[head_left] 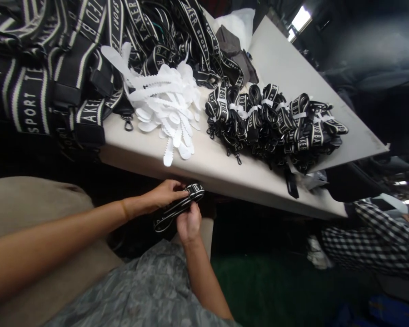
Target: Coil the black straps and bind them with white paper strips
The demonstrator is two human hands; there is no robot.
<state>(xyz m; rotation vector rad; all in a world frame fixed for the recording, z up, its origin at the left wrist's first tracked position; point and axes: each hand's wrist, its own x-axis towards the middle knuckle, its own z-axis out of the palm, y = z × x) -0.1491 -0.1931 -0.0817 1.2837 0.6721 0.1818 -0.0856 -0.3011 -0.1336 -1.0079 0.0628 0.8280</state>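
Note:
Just below the table's front edge, both my hands hold one black strap (177,210) with white edging and white lettering, folded into a flat coil. My left hand (167,195) pinches the coil's top near its right end, thumb on the outside. From below, my right hand (190,222) grips the same end, its fingers partly hidden behind the strap. A heap of white toothed plastic ties (172,104) lies on the table above my hands. To its right sit several coiled straps (269,113) bound with white ties, metal clips hanging from some.
Loose lettered straps (30,100) are piled at the left and back of the pale table (221,168). A grey board (293,68) lies at the right, near a clear plastic bag (313,179). A person in a checkered sleeve (364,240) is at the far right.

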